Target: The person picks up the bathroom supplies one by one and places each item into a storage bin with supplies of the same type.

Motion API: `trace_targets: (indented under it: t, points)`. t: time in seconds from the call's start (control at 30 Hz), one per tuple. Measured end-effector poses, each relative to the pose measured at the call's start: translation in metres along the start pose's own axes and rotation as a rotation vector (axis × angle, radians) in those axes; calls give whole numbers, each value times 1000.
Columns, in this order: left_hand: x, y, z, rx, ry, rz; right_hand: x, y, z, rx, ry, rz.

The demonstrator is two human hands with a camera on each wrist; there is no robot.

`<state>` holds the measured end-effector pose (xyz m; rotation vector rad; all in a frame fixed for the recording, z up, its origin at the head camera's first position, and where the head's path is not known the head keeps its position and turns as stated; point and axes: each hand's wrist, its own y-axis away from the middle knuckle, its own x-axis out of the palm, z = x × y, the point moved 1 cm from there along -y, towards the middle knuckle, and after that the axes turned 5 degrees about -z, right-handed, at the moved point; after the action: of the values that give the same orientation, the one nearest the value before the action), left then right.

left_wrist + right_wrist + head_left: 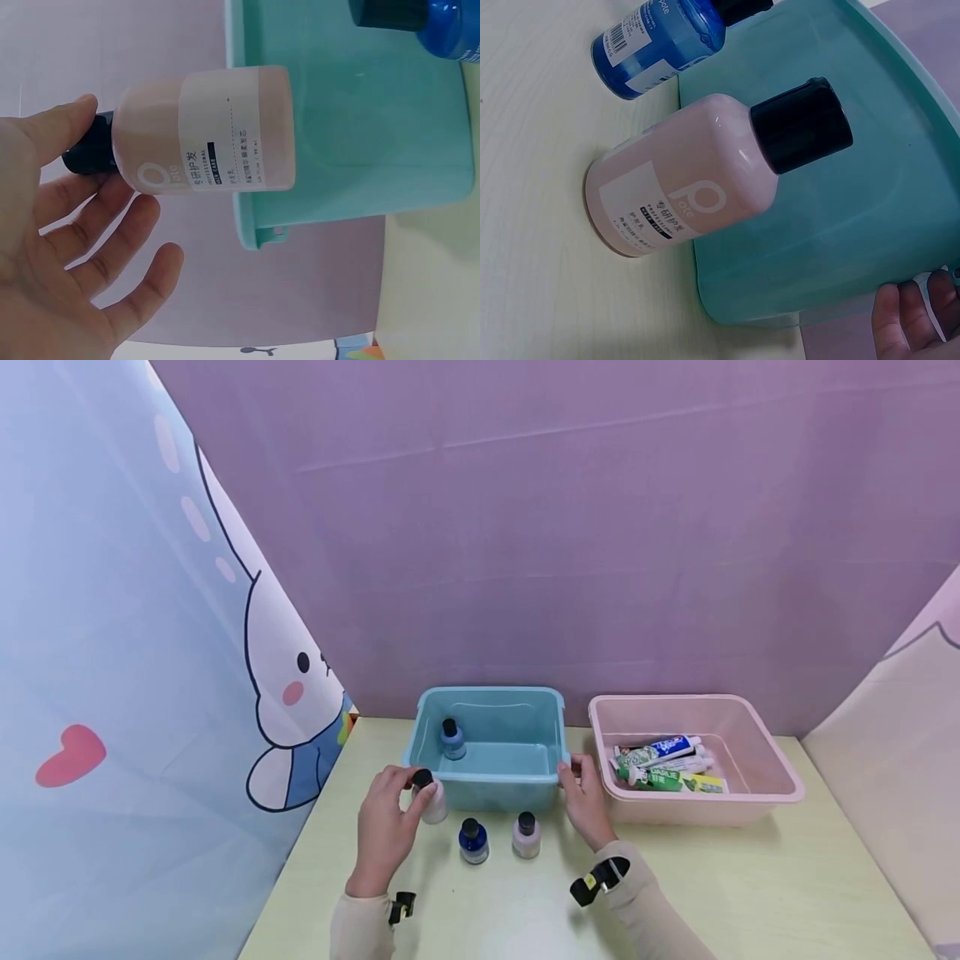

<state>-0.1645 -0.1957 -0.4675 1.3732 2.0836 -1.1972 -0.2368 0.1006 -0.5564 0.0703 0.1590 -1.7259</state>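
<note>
My left hand [386, 827] pinches a pale pink bottle [206, 131] by its black cap, thumb on one side and fingers on the other. In the head view this bottle overlaps the front left corner of the teal bin [495, 789]. At the bin's right front corner, my right hand [587, 797] grips the rim. A blue bottle [452, 742] with a black cap stands inside the bin at the left. Before the bin, a dark blue bottle [473, 843] and another pale pink bottle [682, 176] stand upright on the table.
A pink bin [697, 810] to the right holds several toothpaste tubes [667, 767]. Behind both bins rises a purple cloth backdrop [525, 527]. A light blue printed sheet [135, 635] hangs at the left edge of the pale table [840, 868].
</note>
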Motion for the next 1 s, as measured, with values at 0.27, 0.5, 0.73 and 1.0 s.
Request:
trace_targets:
  t: [0.27,0.5,0.73,1.0]
  points:
    - [-11,-5,-9,44,-14,-7,0,-1,-3,-18,7,0]
    - [-17,-11,-16,80,-5,-2,0,-1,-4,6,11,6]
    - [-18,-17,-21,132,-10,-11,-1,-1,-4,6,20,3]
    - [-21,-23,-26,155,-15,-6,-1,1,1,34,20,24]
